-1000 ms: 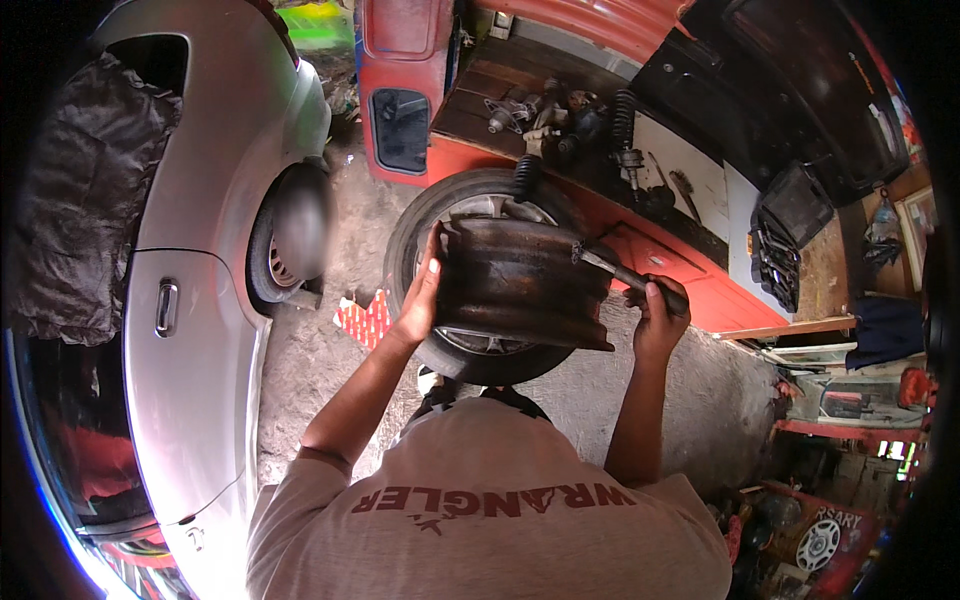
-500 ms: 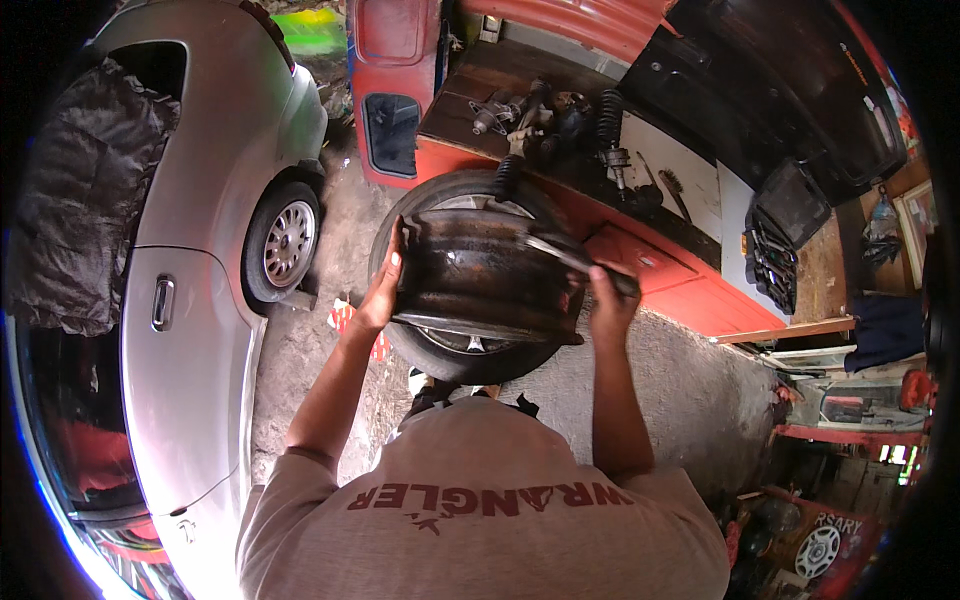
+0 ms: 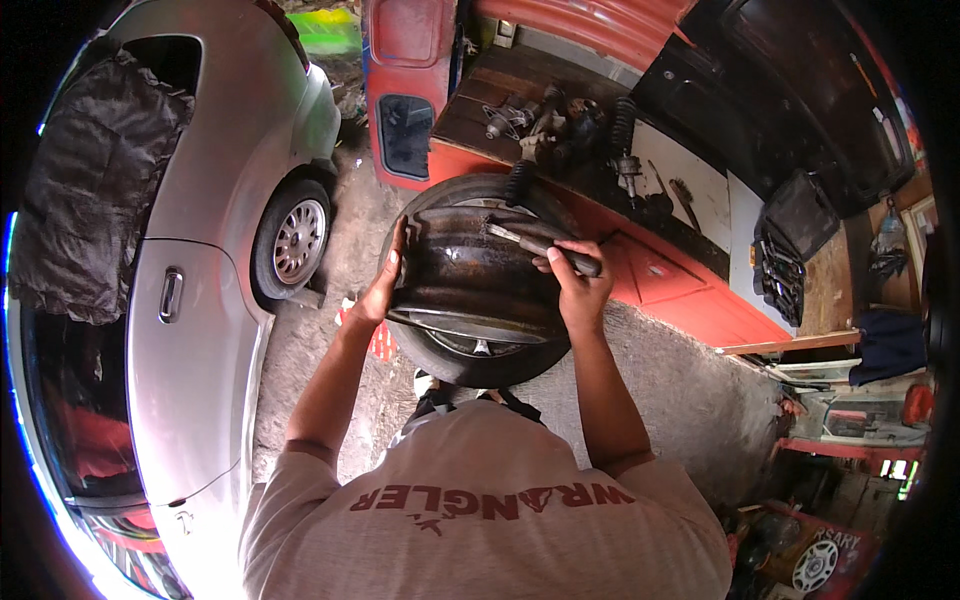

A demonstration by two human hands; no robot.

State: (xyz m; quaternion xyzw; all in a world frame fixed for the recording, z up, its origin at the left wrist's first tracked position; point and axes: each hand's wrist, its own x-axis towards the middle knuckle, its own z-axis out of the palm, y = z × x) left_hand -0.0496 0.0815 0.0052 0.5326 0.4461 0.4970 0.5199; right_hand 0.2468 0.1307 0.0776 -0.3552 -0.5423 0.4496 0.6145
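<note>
A bare, dark, grimy steel wheel rim [image 3: 470, 265] lies on its side across a tyre [image 3: 450, 370] with a silver wheel inside it. My left hand [image 3: 383, 283] grips the rim's left edge, its fingers stretched along the outer face. In my right hand [image 3: 580, 285] is a brush [image 3: 530, 242] with a dark handle, held closed between thumb and fingers. The brush's pale tip points left and meets the upper part of the rim's barrel, or is just above it; I cannot tell which.
Ahead, a red-fronted workbench [image 3: 660, 280] carries greasy car parts, a coil-spring shock absorber [image 3: 624, 150] and a wire brush [image 3: 686, 200]. An open tool case [image 3: 785, 240] sits at the right. A silver car [image 3: 210, 330] stands close on the left.
My right hand has moved left and slightly inward over the rim, carrying the brush tip further left along the barrel. My left hand keeps its place on the rim's edge.
</note>
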